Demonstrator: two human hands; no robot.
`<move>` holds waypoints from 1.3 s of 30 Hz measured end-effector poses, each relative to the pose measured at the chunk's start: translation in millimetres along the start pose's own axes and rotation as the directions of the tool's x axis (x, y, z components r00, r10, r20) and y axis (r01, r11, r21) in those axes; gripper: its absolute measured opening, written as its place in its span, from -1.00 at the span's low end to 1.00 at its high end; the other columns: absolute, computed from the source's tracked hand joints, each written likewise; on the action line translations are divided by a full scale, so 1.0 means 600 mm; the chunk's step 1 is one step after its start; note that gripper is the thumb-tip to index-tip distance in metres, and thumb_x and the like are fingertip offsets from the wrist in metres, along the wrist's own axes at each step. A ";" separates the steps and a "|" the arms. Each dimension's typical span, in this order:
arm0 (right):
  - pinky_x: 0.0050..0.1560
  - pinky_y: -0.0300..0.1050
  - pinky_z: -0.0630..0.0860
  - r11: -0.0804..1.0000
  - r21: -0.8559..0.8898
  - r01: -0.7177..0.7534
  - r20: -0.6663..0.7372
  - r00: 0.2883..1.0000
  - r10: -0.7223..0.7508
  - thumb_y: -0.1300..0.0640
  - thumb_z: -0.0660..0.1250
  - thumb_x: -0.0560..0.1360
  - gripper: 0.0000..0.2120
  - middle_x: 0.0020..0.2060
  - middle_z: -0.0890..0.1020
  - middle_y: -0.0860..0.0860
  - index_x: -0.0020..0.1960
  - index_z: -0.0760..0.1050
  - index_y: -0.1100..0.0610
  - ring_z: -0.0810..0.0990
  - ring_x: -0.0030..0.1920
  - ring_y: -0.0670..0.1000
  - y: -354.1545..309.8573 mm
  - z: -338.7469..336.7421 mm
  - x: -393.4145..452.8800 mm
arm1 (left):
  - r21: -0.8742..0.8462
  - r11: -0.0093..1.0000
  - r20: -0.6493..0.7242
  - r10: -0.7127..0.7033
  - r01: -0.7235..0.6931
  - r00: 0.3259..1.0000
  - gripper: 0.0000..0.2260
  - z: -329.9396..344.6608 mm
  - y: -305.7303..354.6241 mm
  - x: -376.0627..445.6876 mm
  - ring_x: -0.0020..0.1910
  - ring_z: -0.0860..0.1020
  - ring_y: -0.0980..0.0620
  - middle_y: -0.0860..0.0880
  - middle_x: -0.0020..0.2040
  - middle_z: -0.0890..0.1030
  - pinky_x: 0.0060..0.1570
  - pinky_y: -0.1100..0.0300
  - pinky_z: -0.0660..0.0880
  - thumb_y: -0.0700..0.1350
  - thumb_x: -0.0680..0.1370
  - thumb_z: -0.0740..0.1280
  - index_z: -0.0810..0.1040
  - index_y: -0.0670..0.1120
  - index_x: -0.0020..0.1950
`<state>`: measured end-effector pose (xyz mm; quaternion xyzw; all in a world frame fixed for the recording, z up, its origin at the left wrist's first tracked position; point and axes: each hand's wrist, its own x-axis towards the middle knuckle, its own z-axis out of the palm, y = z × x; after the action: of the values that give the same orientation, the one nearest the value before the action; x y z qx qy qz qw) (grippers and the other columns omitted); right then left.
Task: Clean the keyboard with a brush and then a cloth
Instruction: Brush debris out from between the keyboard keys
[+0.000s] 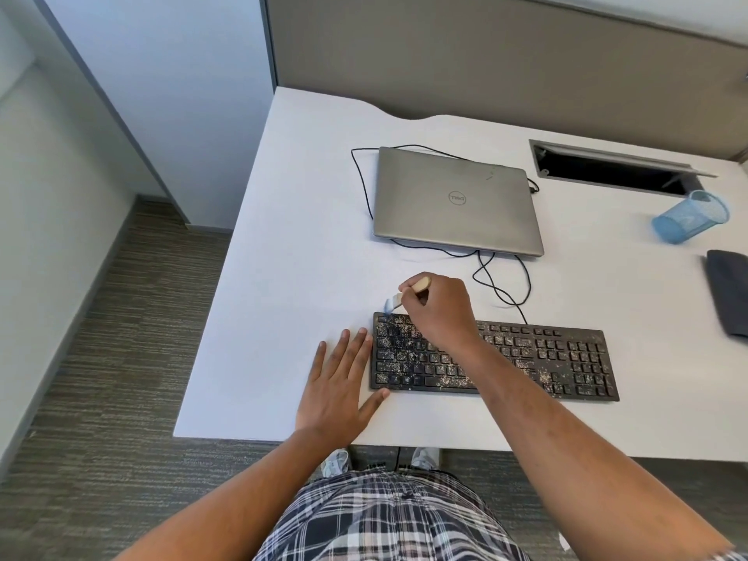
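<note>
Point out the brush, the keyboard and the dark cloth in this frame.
brush (pixel 419 286): head view, on the wooden handle above the right hand's fingers.
keyboard (pixel 566 358): head view, on the keys of its right half.
dark cloth (pixel 728 293): head view, on the folded fabric at the desk's right edge.

The white desk (pixel 307 220) is carrying a dusty black keyboard (pixel 566 358) at about 5 o'clock, a closed grey laptop (pixel 453 200) at 12 with its black cable (pixel 502 285), a tipped blue mesh cup (pixel 688 218) and a dark cloth (pixel 728 293) at 3, while the left hand (pixel 340 382) is resting flat at 6.
</note>
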<state>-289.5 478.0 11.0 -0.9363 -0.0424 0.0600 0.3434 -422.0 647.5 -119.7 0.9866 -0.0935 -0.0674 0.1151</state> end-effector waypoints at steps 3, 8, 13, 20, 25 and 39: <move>-0.05 -0.07 0.62 1.000 -0.009 0.012 0.032 0.999 -0.012 0.12 0.37 0.56 -0.86 -0.22 0.72 -0.12 -0.02 0.72 0.03 0.67 -0.20 -0.09 0.001 0.002 -0.003 | 0.009 1.000 0.011 0.001 -0.001 1.000 -0.23 -0.001 0.000 0.000 0.70 -0.26 -0.01 0.01 0.74 -0.15 0.65 -0.16 -0.16 0.41 0.69 -0.11 -0.16 -0.05 0.74; -0.20 -0.19 0.53 1.000 0.012 0.002 -0.011 1.000 -0.002 0.12 0.37 0.57 -0.86 -0.28 0.69 -0.16 -0.02 0.72 0.03 0.60 -0.30 -0.19 0.011 -0.008 -0.001 | 0.003 1.000 0.012 0.004 -0.004 1.000 -0.23 -0.003 0.001 0.001 0.70 -0.29 0.01 0.02 0.74 -0.18 0.65 -0.15 -0.18 0.41 0.69 -0.12 -0.20 -0.03 0.74; -0.19 -0.17 0.52 0.999 -0.036 0.011 0.024 1.000 -0.010 0.13 0.36 0.57 -0.86 -0.30 0.69 -0.11 -0.01 0.72 0.03 0.63 -0.29 -0.11 0.018 -0.013 -0.006 | 0.006 1.000 -0.007 -0.002 0.002 1.000 -0.23 -0.001 0.000 0.001 0.72 -0.20 -0.02 0.01 0.75 -0.10 0.64 -0.16 -0.12 0.40 0.69 -0.07 -0.12 -0.05 0.75; -0.20 -0.23 0.50 1.000 -0.026 0.014 0.030 0.999 -0.013 0.13 0.37 0.58 -0.86 -0.28 0.69 -0.16 -0.01 0.72 0.03 0.61 -0.28 -0.20 0.029 -0.019 -0.010 | 0.003 1.000 -0.006 -0.002 0.002 1.000 -0.23 0.000 0.000 0.000 0.71 -0.22 -0.01 0.02 0.74 -0.13 0.65 -0.17 -0.11 0.41 0.69 -0.09 -0.15 -0.04 0.74; -0.29 -0.35 0.39 1.000 0.008 0.012 -0.004 1.000 -0.012 0.14 0.38 0.57 -0.87 -0.33 0.64 -0.21 -0.03 0.72 0.01 0.56 -0.36 -0.24 0.031 -0.030 -0.008 | 0.002 1.000 -0.011 0.000 0.000 1.000 -0.23 0.001 0.000 0.001 0.71 -0.22 -0.01 0.02 0.74 -0.13 0.65 -0.17 -0.10 0.41 0.69 -0.09 -0.15 -0.04 0.74; -0.19 -0.20 0.52 0.999 -0.049 -0.009 -0.032 0.999 0.007 0.14 0.36 0.57 -0.86 -0.27 0.68 -0.15 -0.02 0.72 0.02 0.61 -0.27 -0.18 0.045 -0.037 -0.016 | 0.008 1.000 -0.041 0.002 -0.002 0.999 -0.23 0.003 -0.001 0.000 0.72 -0.15 -0.02 0.00 0.74 -0.05 0.64 -0.17 -0.08 0.40 0.69 -0.05 -0.08 -0.06 0.75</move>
<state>-294.8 442.1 10.8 -0.9454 -0.0347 0.0454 0.3207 -422.1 647.6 -121.5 0.9882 -0.0923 -0.0468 0.1130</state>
